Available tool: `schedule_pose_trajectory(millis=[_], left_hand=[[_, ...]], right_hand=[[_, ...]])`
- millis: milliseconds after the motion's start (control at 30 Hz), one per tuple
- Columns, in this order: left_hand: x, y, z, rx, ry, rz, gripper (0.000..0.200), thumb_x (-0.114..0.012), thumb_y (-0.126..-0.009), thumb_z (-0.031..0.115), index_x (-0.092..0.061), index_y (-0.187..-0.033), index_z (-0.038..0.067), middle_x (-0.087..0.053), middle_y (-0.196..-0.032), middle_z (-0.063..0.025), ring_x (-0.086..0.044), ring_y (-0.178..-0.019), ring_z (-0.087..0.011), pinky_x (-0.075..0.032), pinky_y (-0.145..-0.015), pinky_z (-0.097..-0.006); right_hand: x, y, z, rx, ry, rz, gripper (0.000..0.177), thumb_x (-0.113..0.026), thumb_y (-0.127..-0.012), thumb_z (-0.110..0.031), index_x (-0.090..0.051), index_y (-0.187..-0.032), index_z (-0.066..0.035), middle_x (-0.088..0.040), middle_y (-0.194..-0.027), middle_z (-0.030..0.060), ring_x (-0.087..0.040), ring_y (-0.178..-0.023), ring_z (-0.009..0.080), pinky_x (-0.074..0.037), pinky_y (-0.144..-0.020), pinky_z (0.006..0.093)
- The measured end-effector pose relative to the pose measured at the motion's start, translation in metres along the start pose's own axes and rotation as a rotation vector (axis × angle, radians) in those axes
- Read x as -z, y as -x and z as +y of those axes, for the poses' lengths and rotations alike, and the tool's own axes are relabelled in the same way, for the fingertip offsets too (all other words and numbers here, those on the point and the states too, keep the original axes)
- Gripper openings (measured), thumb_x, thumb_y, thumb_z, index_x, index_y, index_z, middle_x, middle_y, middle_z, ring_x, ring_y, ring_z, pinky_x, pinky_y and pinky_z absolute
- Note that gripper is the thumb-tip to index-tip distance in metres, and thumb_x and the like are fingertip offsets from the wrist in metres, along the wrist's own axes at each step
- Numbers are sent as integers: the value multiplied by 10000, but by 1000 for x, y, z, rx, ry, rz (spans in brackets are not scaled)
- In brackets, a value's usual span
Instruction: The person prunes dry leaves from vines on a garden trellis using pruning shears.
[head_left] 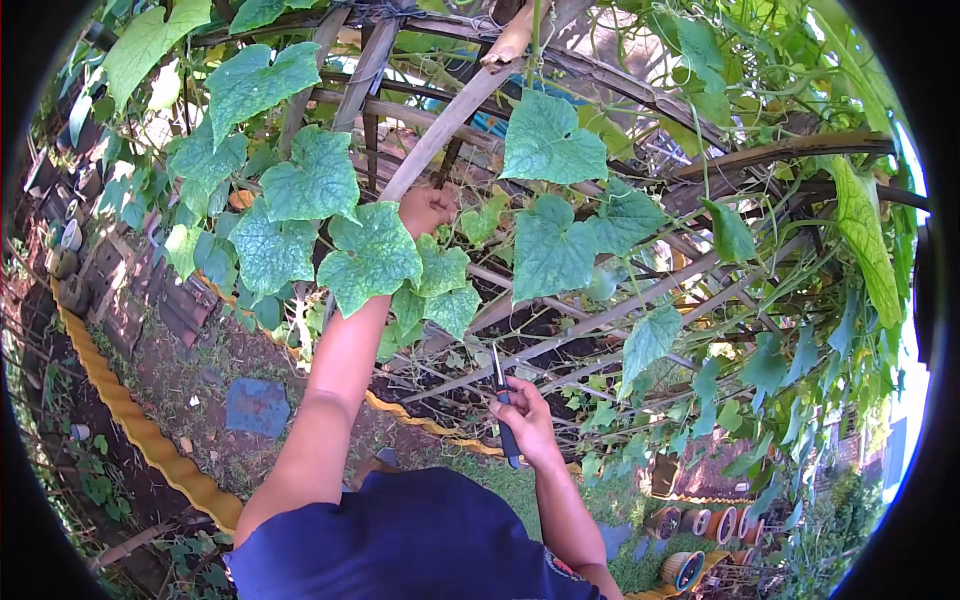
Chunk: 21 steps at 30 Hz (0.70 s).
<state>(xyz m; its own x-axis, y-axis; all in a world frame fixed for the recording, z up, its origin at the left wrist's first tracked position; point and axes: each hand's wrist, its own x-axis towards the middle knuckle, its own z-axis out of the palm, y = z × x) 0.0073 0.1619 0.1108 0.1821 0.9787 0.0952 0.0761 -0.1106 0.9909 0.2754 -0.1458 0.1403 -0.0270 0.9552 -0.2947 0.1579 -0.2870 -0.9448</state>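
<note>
My left hand (428,208) is raised among the vines, beside a slanting wooden pole (450,120). Its fingers are curled; what they hold, if anything, is too small to name. Large green leaves (370,258) hang in front of my left wrist and forearm. Lower down, my right hand (525,418) grips the dark handle of a pruning tool (506,412), its narrow metal tip pointing up. The tool stands apart from the leaves around my left hand, in front of the lattice of thin sticks.
Wooden slats (640,300) and climbing vines arch overhead and to the right. A yellow wavy edging (150,430) runs along the ground at the left, near a flat blue-grey slab (257,407). Several pots, one round planter (684,568) among them, stand at the lower right.
</note>
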Motion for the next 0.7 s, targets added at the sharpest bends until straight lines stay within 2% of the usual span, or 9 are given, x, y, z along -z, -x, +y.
schedule_pose_trajectory(millis=[33, 133, 233, 333, 433, 533, 567, 633, 700], left_hand=[[-4, 4, -1, -44, -42, 118, 165, -746, -815, 111, -711, -924, -7, -709, -808, -52, -645, -743, -144, -505, -688, -293], [-22, 39, 46, -84, -131, 483, 169, -723, -843, 144, -704, -927, -1, -700, -800, -73, -637, -718, -154, -499, -676, -315], [-27, 50, 47, -173, -140, 573, 164, -689, -875, 150, -682, -932, -4, -684, -793, -82, -620, -695, -162, -494, -659, -340], [-31, 49, 31, -328, -51, 618, 131, -648, -906, 123, -660, -936, -4, -675, -800, -81, -609, -701, -157, -489, -654, -332], [-31, 47, 17, -385, -62, 616, 112, -613, -931, 103, -638, -973, 2, -661, -803, -79, -606, -722, -152, -485, -658, -318], [-26, 61, 19, -258, -168, 527, 110, -603, -942, 95, -615, -1006, 6, -655, -809, -76, -598, -717, -140, -477, -643, -311], [-27, 61, 11, -339, -188, 551, 130, -591, -952, 117, -601, -1036, 18, -642, -819, -89, -599, -732, -186, -474, -676, -357], [-27, 88, 44, -369, -272, 604, 139, -584, -955, 138, -605, -1034, 25, -636, -846, -108, -600, -777, -233, -463, -714, -393], [-29, 101, 56, -383, -213, 613, 159, -581, -952, 181, -612, -1017, 39, -622, -900, -142, -591, -873, -308, -438, -782, -448]], right_hand=[[-1, -4, -11, 18, 42, 0, 575, -729, -829, -131, -464, -1310, 38, -657, -977, 100, -633, -862, 144, -491, -780, 285], [-8, -30, -48, 124, 81, -45, 579, -725, -832, -135, -457, -1314, 42, -657, -969, 99, -632, -860, 144, -491, -776, 285], [-30, -62, -97, 182, -34, -143, 555, -679, -874, -178, -440, -1322, 45, -676, -951, 118, -633, -813, 156, -501, -748, 281], [-55, -97, -141, 77, -107, -203, 530, -691, -873, -261, -482, -1264, 29, -665, -940, 114, -635, -731, 163, -523, -635, 291], [-71, -135, -156, -66, -161, -260, 419, -702, -868, -321, -523, -1104, -26, -616, -844, 79, -626, -657, 162, -526, -615, 275], [-78, -154, -163, -93, -53, -257, 413, -711, -860, -331, -521, -1058, -23, -603, -862, 92, -624, -634, 170, -538, -604, 276], [-80, -164, -157, -65, -71, -217, 411, -731, -843, -323, -544, -1034, -11, -602, -863, 95, -628, -627, 174, -542, -562, 278], [-81, -171, -153, -36, -41, -184, 402, -742, -833, -315, -562, -1022, -10, -602, -843, 86, -638, -638, 171, -536, -529, 278], [-82, -170, -155, -33, -30, -155, 356, -763, -819, -282, -602, -979, -9, -610, -795, 65, -653, -657, 160, -529, -501, 268]])
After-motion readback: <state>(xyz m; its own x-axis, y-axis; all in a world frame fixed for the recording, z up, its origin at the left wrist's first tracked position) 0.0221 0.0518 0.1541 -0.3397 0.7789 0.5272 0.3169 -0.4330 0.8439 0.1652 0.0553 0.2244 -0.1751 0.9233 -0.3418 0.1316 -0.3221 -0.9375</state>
